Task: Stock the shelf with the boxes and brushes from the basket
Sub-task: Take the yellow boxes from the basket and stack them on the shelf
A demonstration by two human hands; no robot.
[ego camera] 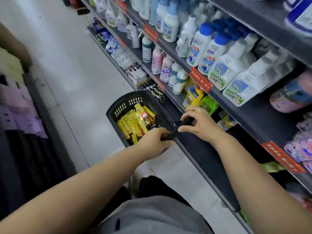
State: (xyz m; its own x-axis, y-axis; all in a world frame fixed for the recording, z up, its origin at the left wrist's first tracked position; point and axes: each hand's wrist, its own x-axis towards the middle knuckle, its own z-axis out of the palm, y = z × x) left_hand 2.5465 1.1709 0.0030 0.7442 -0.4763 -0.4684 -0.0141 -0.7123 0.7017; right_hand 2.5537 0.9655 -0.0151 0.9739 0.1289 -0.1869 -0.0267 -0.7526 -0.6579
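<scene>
One dark brush (175,130) held at frame centre, over basket (125,100) rim: lower end gripped by curled fingers of left hand (155,142), upper end pinched by right hand (199,122). Yellow boxes (133,124) seen inside basket. Step judged: brush transfer. Next, placement on bare lower shelf (202,149) called for.

1. Basket (121,107): looks like matt dark plastic, pierced with slots.
2. Boxes (133,124) inside: glossy yellow card.
3. Shelf (194,146): dark, matt, smooth, seemingly painted metal.
4. Bottles (200,46) at its front edge: shiny white plastic.
5. Brush (174,131): matt black; too blurred to tell the material.
6. Floor (70,68): smooth, pale, faintly glossy.
</scene>
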